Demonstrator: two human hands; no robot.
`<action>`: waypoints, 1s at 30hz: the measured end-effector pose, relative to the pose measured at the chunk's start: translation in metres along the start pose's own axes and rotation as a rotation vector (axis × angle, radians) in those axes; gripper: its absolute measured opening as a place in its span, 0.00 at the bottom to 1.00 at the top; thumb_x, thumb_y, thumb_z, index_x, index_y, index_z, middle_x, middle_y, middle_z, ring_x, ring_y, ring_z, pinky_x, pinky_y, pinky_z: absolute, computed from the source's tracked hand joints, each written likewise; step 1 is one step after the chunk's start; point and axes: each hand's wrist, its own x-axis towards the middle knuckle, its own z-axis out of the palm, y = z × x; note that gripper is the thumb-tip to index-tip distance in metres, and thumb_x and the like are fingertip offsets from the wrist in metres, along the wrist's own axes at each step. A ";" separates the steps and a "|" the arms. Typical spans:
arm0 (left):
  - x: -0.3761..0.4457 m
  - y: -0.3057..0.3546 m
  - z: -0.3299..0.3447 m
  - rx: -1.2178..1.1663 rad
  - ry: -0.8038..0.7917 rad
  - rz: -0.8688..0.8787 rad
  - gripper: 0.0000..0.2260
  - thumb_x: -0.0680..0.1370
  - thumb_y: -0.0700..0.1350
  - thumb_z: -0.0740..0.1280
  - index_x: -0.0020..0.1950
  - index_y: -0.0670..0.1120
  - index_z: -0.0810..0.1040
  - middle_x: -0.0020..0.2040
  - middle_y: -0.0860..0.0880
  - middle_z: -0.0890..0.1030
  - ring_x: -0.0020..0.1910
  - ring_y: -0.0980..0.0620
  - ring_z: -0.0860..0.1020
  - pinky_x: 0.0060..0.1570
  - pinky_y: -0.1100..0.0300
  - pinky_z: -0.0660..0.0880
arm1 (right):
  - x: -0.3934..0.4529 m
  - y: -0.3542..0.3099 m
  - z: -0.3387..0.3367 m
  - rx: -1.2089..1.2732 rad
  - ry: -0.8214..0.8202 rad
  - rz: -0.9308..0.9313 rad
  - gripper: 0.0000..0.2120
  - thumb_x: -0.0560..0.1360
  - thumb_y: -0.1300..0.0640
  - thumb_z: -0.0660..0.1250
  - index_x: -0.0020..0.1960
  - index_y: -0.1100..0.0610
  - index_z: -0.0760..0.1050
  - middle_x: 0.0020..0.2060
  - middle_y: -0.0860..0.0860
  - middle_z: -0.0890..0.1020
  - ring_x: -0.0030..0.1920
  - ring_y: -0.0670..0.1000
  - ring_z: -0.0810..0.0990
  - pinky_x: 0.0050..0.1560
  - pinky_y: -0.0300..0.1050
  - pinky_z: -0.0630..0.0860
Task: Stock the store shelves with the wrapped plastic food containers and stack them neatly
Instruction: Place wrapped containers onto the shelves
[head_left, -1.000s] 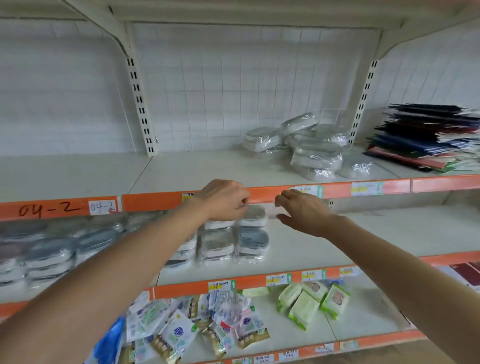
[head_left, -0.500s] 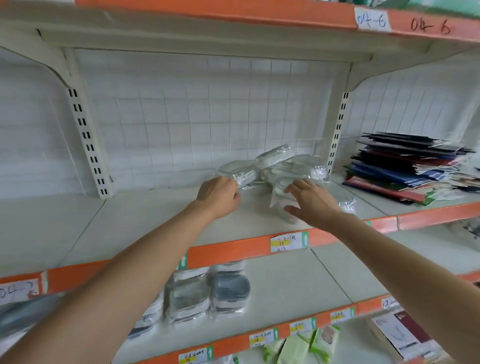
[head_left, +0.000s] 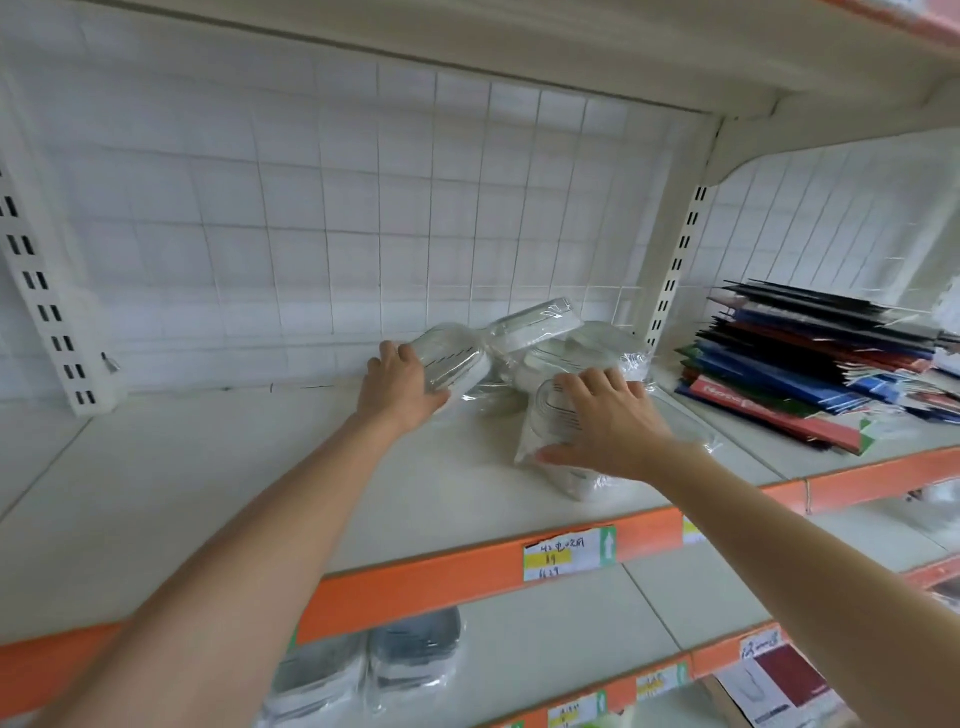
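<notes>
A loose heap of clear-wrapped plastic food containers (head_left: 561, 343) lies at the back right of the upper shelf (head_left: 218, 467). My left hand (head_left: 400, 384) grips the leftmost wrapped container (head_left: 457, 358) by its near side. My right hand (head_left: 608, 421) lies flat over another wrapped container (head_left: 550, 415) nearer the shelf's front, thumb under its near edge. On the shelf below, several wrapped containers with grey lids (head_left: 410, 654) stand in neat stacks at the left.
A slanting pile of coloured folders (head_left: 810, 369) fills the bay to the right, beyond a white slotted upright (head_left: 675, 270). A wire grid backs the shelf. Orange shelf edges carry price labels (head_left: 566, 553). The shelf's left part is bare.
The view has risen from the lower shelf to the upper one. Both hands left the stacked containers below, reached up to the heap, and now each rests on a wrapped container.
</notes>
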 end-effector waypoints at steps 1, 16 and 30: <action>-0.005 -0.002 -0.002 -0.004 -0.006 -0.003 0.32 0.73 0.55 0.69 0.66 0.35 0.64 0.64 0.39 0.65 0.62 0.38 0.68 0.59 0.50 0.70 | -0.002 -0.003 -0.001 -0.001 0.015 -0.006 0.44 0.64 0.26 0.62 0.70 0.52 0.60 0.64 0.53 0.68 0.65 0.56 0.64 0.65 0.53 0.61; -0.121 -0.116 -0.112 0.231 -0.445 -0.074 0.32 0.68 0.55 0.72 0.66 0.43 0.64 0.58 0.47 0.63 0.64 0.48 0.62 0.62 0.51 0.68 | -0.005 -0.128 -0.007 0.248 -0.161 -0.290 0.44 0.66 0.32 0.68 0.74 0.49 0.57 0.69 0.50 0.65 0.69 0.54 0.61 0.68 0.52 0.57; -0.133 -0.110 -0.083 0.253 -0.179 -0.034 0.40 0.63 0.63 0.74 0.67 0.45 0.64 0.62 0.47 0.64 0.63 0.47 0.62 0.61 0.52 0.64 | -0.007 -0.124 0.001 0.377 -0.187 -0.251 0.45 0.65 0.40 0.74 0.74 0.56 0.58 0.68 0.53 0.65 0.69 0.55 0.62 0.69 0.51 0.61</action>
